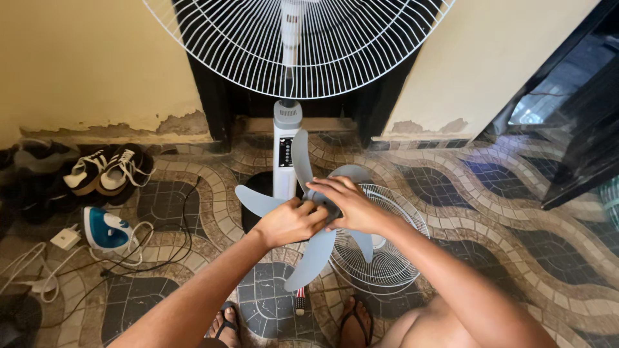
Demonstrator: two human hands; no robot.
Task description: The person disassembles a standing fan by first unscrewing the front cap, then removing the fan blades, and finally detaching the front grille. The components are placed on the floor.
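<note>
A grey five-bladed fan blade [308, 261] is held in front of me at waist height. My left hand [290, 222] grips its hub from the left. My right hand [351, 205] covers the hub from the right, fingers curled over the top. Behind it stands a white pedestal fan [287, 138] with its rear wire guard [296, 45] in place and no blade on it. The front wire guard [390, 258] lies flat on the floor under my right forearm.
A small screwdriver with a striped handle [300, 301] lies by my feet in sandals. At the left sit a blue and white iron [106, 231], a white plug [64, 238], cables and a pair of sneakers [103, 171]. A dark door [580, 129] stands at right.
</note>
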